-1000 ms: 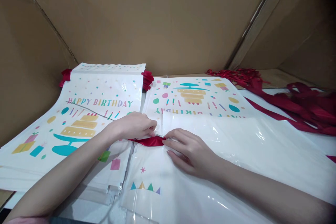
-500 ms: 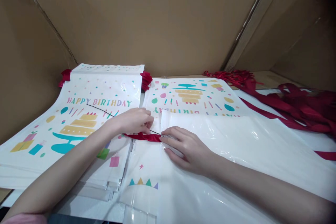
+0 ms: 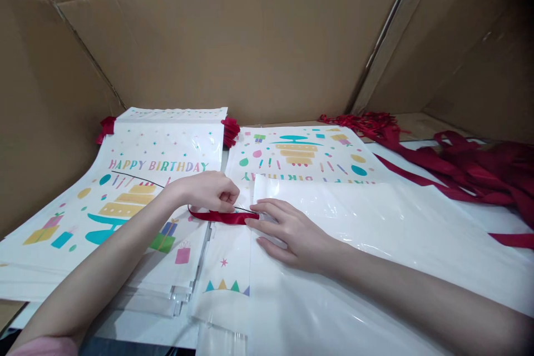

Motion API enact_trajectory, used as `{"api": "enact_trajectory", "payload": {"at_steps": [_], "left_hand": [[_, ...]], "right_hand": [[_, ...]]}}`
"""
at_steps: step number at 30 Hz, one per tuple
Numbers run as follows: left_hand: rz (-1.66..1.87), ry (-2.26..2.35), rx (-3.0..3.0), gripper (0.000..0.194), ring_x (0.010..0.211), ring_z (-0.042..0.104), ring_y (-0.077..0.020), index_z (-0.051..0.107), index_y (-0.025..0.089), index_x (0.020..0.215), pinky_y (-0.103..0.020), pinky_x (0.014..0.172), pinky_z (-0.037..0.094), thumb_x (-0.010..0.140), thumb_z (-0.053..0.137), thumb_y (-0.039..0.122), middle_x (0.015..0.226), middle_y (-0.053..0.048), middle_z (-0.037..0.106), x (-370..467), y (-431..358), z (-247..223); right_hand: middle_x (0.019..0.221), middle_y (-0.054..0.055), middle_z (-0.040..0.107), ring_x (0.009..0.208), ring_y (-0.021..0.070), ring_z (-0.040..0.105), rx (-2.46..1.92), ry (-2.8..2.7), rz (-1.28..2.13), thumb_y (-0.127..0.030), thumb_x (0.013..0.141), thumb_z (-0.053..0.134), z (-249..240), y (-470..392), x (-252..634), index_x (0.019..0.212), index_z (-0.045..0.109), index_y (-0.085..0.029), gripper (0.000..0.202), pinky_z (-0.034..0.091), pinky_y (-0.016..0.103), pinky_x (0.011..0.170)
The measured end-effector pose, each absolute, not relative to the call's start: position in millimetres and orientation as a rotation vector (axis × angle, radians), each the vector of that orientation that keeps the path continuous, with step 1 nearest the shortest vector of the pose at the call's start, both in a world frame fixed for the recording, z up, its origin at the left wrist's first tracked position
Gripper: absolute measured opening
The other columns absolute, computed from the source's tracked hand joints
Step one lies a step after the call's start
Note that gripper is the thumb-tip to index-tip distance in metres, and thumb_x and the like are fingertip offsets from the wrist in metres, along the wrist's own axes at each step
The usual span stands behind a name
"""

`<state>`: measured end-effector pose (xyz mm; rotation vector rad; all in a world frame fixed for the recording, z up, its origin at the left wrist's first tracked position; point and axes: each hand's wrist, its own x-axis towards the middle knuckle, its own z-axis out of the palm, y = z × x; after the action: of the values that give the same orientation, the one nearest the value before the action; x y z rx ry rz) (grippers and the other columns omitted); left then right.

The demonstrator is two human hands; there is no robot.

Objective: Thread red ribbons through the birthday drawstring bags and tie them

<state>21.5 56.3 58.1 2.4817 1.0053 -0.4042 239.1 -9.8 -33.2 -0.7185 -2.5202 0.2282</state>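
Out slid your wire (image 3: 137, 178), its tail showing farther toward ten o'clock than half a second earlier, while your left hand (image 3: 211, 192) edged toward nine! Red ribbon (image 3: 221, 217) stretched below it to the white sheet's (image 3: 354, 206) edge, wire and ribbon meeting there. Left fingers were curled narrow on the wire; your right hand (image 3: 292, 233) bent over that edge, its grip impossible to tell. Cardboard (image 3: 208, 50) walled in a printed stack (image 3: 167, 139) at ten, a ribbon heap (image 3: 471, 167) at two.

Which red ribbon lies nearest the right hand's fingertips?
The narrow strip reaching the right hand, beside the left hand; the loose heap lies farther right, the red bunches flank the left stack.
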Motion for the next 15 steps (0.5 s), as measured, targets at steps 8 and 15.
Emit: {"api": "enact_trajectory", "payload": {"at_steps": [8, 15], "left_hand": [[-0.678, 0.989, 2.246, 0.014, 0.058, 0.052, -0.0107, 0.057, 0.019, 0.072, -0.020, 0.052, 0.033, 0.079, 0.050, 0.028, 0.069, 0.002, 0.064, 32.9, 60.4, 66.9], [-0.727, 1.108, 2.306, 0.014, 0.060, 0.049, -0.0113, 0.055, 0.018, 0.068, -0.020, 0.051, 0.032, 0.073, 0.058, 0.031, 0.069, 0.001, 0.059, 28.4, 66.2, 67.8]], "right_hand": [[0.122, 0.012, 0.052, 0.116, 0.0231, 0.045, -0.717, -2.544, 0.305, -0.028, 0.089, 0.045, -30.4, -10.6, 239.8, 0.119, 0.058, -0.020, 0.034, 0.041, 0.041, 0.096], [0.121, 0.012, 0.052, 0.115, 0.0228, 0.044, -0.705, -2.565, 0.287, -0.029, 0.090, 0.043, -32.2, -11.0, 241.4, 0.121, 0.057, -0.020, 0.035, 0.039, 0.041, 0.095]]}}
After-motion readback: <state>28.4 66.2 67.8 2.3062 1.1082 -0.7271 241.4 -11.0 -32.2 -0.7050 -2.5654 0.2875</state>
